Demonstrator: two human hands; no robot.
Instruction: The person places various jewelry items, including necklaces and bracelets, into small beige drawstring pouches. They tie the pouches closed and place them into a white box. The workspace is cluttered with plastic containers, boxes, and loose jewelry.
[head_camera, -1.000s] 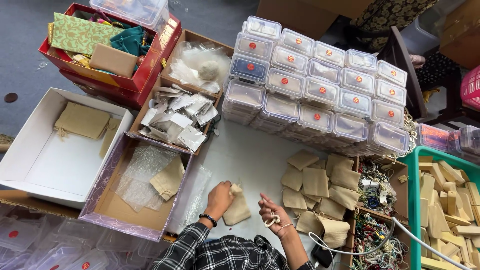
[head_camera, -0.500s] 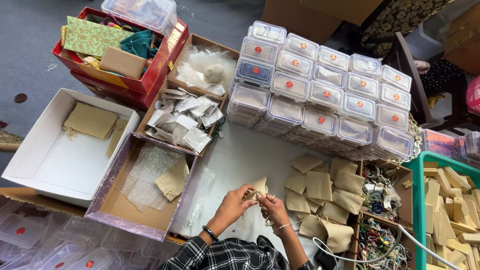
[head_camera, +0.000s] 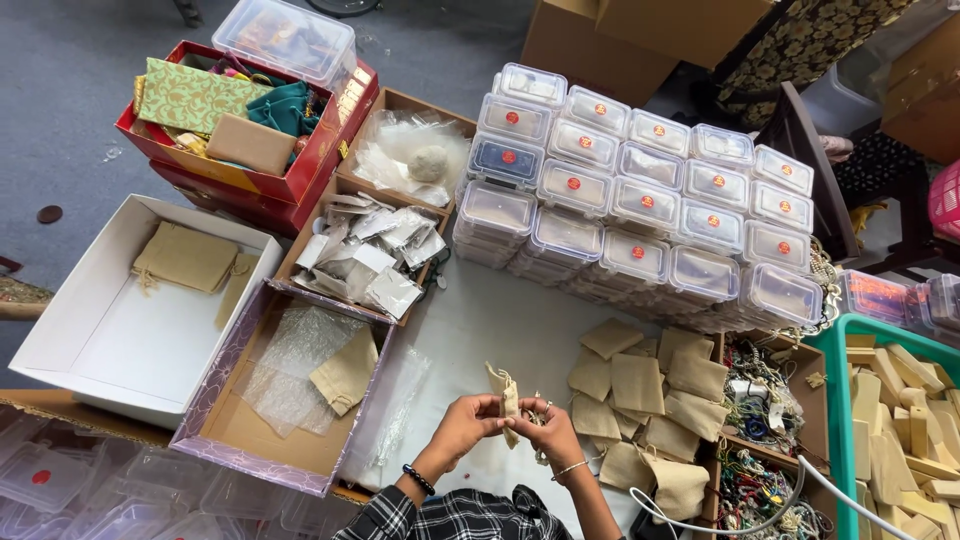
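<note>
Between the two hands, low in the middle of the view, a small tan drawstring pouch (head_camera: 507, 395) stands nearly upright, its long axis running up and down with the gathered mouth at the top and tilted slightly left. The left hand (head_camera: 466, 426) is curled, fingers closed on the pouch's left edge. The right hand (head_camera: 548, 430) is likewise curled, fingertips pinching the pouch's right side; something small and pale sits at those fingers, too small to make out. A dark bead bracelet (head_camera: 419, 479) circles the left wrist and a thin bangle (head_camera: 570, 468) the right.

Under the hands lies the white desk (head_camera: 490, 320). Just right of the pouch, a loose pile of matching tan pouches (head_camera: 640, 400) spreads out, about a dozen, overlapping so an exact count is not possible. Left of the hands, a purple-edged box (head_camera: 215, 400) holds one tan pouch (head_camera: 345, 372) on bubble wrap. Further left, a white box (head_camera: 90, 340) holds one larger tan pouch (head_camera: 186, 256). Above these, a brown tray (head_camera: 400, 105) carries small clear packets in one half and a heap of plastic bags in the other. A red box (head_camera: 320, 160) of coloured fabric sits at top left, with a clear lidded tub (head_camera: 285, 38) on it. Stacked clear lidded containers with red stickers (head_camera: 640, 210) fill the centre; about nineteen lids show on top. At far right, a green crate (head_camera: 835, 400) holds pale wooden pieces.
</note>
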